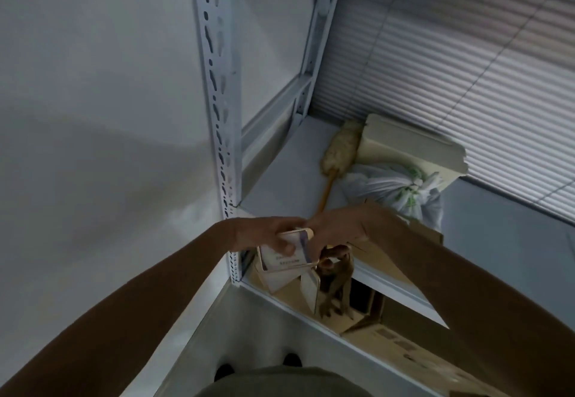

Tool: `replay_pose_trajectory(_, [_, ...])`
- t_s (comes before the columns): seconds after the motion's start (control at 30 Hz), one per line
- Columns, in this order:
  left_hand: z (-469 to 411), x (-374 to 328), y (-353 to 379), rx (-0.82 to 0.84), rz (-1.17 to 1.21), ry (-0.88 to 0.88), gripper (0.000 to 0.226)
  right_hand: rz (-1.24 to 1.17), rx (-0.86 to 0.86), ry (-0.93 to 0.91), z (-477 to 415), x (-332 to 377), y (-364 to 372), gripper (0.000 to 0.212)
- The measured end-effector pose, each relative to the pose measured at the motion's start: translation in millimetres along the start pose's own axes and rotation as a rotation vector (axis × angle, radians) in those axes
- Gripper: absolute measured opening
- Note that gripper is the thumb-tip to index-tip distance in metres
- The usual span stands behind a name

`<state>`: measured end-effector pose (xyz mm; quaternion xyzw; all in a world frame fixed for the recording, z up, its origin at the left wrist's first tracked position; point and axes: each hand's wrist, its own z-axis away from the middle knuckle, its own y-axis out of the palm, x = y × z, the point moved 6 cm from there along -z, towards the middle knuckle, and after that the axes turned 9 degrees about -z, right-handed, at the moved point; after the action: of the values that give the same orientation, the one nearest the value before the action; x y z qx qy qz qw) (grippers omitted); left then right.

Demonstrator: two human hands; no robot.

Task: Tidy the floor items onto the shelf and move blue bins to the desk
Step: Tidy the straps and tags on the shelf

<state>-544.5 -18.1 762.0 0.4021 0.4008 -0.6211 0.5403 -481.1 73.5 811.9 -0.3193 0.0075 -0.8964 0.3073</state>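
A white metal shelf stands in the room's corner. Both my hands meet at its front left corner. My left hand grips a small white box with printed text, thumb across its front. My right hand holds the same box from the right, fingers curled beneath it. More small white boxes hang or stand just under it, by the shelf edge. No blue bin is in view.
On the shelf lie a cream duster with a wooden handle, a tied plastic bag and a cream foam block. Cardboard boxes fill the lower shelf. Blinds cover the window; a white wall is left.
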Motion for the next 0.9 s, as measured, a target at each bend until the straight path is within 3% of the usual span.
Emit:
replay_pose_trajectory(0.1, [-7, 14, 15, 0.024, 0.166, -0.087, 0.084, -0.055, -0.025, -0.073, 7, 2, -6, 0.012])
replay_pose_trajectory(0.2, [-12, 25, 16, 0.010, 0.221, -0.105, 0.073, -0.104, -0.104, -0.076, 9, -8, -17, 0.029])
replay_pose_trajectory(0.33, [-10, 28, 18, -0.039, 0.292, -0.106, 0.035, -0.078, -0.321, -0.114, 13, -19, -32, 0.041])
replay_pose_trajectory(0.5, [-6, 23, 21, -0.018, 0.552, -0.076, 0.025, -0.317, -0.504, -0.285, 5, -24, -42, 0.047])
replay_pose_trajectory(0.63, [-2, 14, 14, 0.005, 0.435, -0.093, 0.025, -0.300, -0.574, -0.313, 7, -20, -40, 0.036])
replay_pose_trajectory(0.73, [-2, 6, 4, 0.007, 0.328, -0.097, 0.027, -0.169, -0.680, -0.309, 6, -15, -39, 0.026])
replay_pose_trajectory(0.9, [-7, 5, 3, -0.068, 0.417, -0.182, 0.016, 0.021, -0.764, -0.398, 7, -2, -35, 0.029])
